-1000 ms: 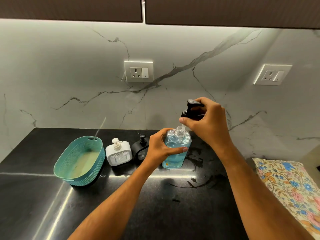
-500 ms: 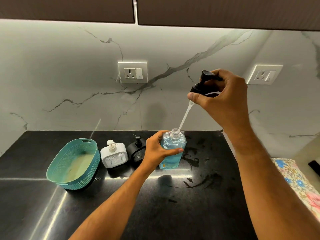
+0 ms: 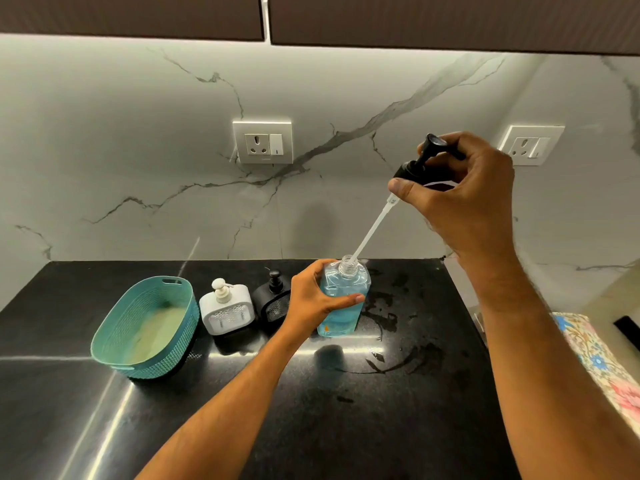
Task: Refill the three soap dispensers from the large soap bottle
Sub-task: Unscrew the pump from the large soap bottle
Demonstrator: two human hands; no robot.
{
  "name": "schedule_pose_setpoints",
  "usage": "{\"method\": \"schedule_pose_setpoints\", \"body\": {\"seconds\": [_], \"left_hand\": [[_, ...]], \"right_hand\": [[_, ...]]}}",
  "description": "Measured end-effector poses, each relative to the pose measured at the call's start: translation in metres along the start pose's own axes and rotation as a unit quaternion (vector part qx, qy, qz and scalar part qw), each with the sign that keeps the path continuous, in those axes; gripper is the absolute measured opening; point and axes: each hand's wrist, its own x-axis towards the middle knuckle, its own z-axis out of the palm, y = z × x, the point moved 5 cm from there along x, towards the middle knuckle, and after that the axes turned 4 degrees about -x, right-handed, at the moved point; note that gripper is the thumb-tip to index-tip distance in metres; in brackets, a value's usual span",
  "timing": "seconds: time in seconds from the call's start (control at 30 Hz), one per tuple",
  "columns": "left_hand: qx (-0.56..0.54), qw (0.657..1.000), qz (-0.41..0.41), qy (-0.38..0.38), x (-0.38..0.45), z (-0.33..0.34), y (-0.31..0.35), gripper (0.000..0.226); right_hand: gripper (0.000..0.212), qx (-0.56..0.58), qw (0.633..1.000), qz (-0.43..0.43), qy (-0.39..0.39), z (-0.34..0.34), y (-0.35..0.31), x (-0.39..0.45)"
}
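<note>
A clear bottle of blue soap [image 3: 343,306] stands on the black counter [image 3: 381,410]; my left hand [image 3: 311,299] grips its body. My right hand [image 3: 460,188] holds the black pump head [image 3: 420,164] up and to the right of the bottle. The pump's white dip tube [image 3: 372,230] slants down, and its lower tip is still at the open neck. A white square dispenser [image 3: 227,308] and a black dispenser [image 3: 273,299] stand just left of the bottle.
A teal woven basket [image 3: 114,344] sits at the left of the counter. Wet smears [image 3: 388,320] spread to the right of the bottle. A floral cloth [image 3: 602,362] lies off the counter's right edge. Two wall sockets are on the marble backsplash.
My right hand has lifted the pump head off the bottle's neck and drawn it up and right, pulling the dip tube almost wholly out. My left hand has kept its grip on the bottle.
</note>
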Motion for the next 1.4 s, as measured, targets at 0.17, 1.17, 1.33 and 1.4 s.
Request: {"method": "schedule_pose_setpoints", "body": {"seconds": [0.17,1.17,1.33,1.4], "left_hand": [[0.008,1.000,-0.005,0.004,0.000,-0.001,-0.005,0.068],[0.022,0.998,-0.046,-0.020,-0.007,0.013,-0.050,0.078],[0.027,0.998,-0.061,-0.019,-0.009,0.016,-0.060,0.079],[0.024,0.997,-0.070,-0.026,-0.009,0.017,-0.065,0.081]], "right_hand": [[0.048,0.005,1.000,0.004,0.016,-0.012,0.001,0.001],[0.030,-0.157,0.980,0.108,0.065,0.035,0.195,-0.121],[0.033,-0.186,0.972,0.145,0.019,0.058,0.217,-0.156],[0.032,-0.202,0.965,0.170,-0.004,0.065,0.228,-0.169]]}}
